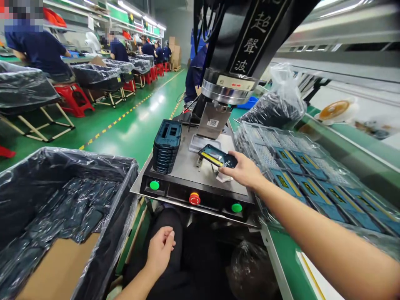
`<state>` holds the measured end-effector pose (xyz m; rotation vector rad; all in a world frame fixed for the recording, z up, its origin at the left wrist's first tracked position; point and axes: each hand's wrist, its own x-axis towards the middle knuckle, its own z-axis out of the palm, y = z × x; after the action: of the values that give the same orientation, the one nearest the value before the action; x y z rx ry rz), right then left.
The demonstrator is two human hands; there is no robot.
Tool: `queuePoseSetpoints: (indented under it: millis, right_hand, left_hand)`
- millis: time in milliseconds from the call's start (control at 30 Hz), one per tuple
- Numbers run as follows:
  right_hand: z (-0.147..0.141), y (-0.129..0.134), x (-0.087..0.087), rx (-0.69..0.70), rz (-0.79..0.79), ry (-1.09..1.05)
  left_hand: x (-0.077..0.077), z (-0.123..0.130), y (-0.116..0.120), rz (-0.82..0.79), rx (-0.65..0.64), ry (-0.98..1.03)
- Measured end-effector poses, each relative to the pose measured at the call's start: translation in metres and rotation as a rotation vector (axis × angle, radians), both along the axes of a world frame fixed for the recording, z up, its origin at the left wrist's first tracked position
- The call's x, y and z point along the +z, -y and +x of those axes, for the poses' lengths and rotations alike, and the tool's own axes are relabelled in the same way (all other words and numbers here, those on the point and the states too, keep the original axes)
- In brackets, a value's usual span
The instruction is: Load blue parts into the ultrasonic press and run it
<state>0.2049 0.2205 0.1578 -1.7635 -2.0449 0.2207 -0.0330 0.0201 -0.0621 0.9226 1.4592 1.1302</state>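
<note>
**benchrat:** Your right hand [245,170] has its fingers wrapped round that dark part [218,157] with the yellow strip, holding it just above the press plate [187,166], at about 5 o'clock from the horn [214,121]. It's tilted, not seated in anything yet. If it goes under crooked I'd expect a bad weld or a cracked shell.

**weldmonkey:** Bigger worry for me is the hand. You're right beside the horn, and both green buttons [154,185] sit at the plate's front edge, 6 o'clock from the part. Your left hand [160,250] is down in your lap, fingers loosely curled, holding nothing. Bump a button with your forearm while reaching in and that could get ugly.

**benchrat:** Also the stack [167,146] at 9 o'clock from the part looks tall and is close to the plate's left edge. A nudge could send it over toward the bin [93,200].

**weldmonkey:** And the trays [281,166] at 3 o'clock are right under your arm. Drag your sleeve-less forearm across and you could shift the parts in them.
</note>
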Motion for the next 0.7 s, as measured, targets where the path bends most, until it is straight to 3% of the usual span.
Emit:
queuePoseSetpoints:
  millis: [100,200,467,633,700]
  right_hand:
    - [-0.004,-0.039,0.005,-0.098,-0.113,0.006]
    - [-0.006,-0.068,0.005,-0.105,-0.145,-0.059]
    - [0.002,-0.132,-0.005,0.135,-0.329,-0.215]
    - [0.005,-0.156,-0.009,0.181,-0.435,-0.242]
    - [0.004,-0.161,-0.010,0.176,-0.379,-0.192]
  left_hand:
    - [-0.012,-0.002,0.002,0.071,-0.063,-0.084]
    - [-0.023,-0.005,0.001,0.117,-0.102,-0.149]
    - [-0.029,-0.007,-0.002,0.185,-0.138,-0.214]
    - [-0.031,-0.008,-0.004,0.251,-0.123,-0.263]
    - [-0.030,-0.009,-0.004,0.268,-0.122,-0.278]
